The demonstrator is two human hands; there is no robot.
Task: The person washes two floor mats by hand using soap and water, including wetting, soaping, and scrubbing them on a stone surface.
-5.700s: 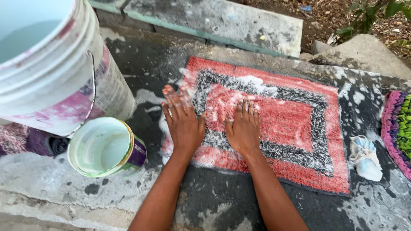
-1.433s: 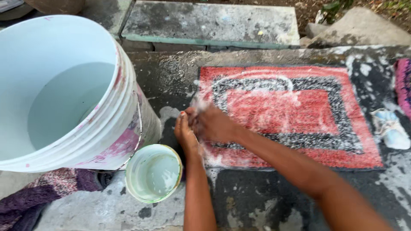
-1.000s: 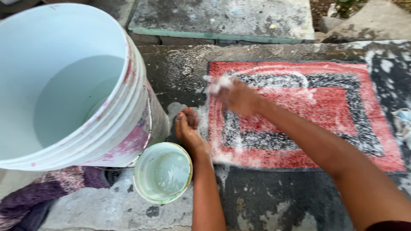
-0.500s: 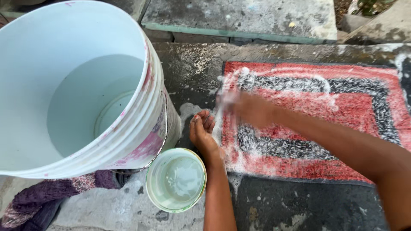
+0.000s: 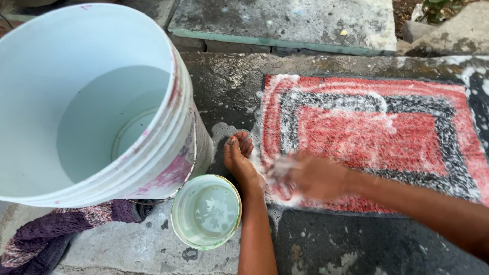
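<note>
A red and black shaggy mat [image 5: 377, 132], covered in white soap foam, lies flat on a wet dark stone slab [image 5: 331, 244]. My left hand [image 5: 239, 158] rests with its edge on the slab at the mat's left border, fingers together and holding nothing. My right hand [image 5: 305, 175], blurred by motion and coated in foam, presses on the mat's near left corner; whether its fingers are spread or closed cannot be made out.
A large white bucket [image 5: 168, 168] with water in it stands at the left. A small white pot [image 5: 206, 211] holding soapy water sits just left of my left forearm. A purple cloth [image 5: 46, 234] lies below the bucket. A grey concrete step [image 5: 285, 23] runs behind.
My right hand has swept from the mat's upper left down to its near left corner, spreading foam. My left hand has stayed at the mat's left edge.
</note>
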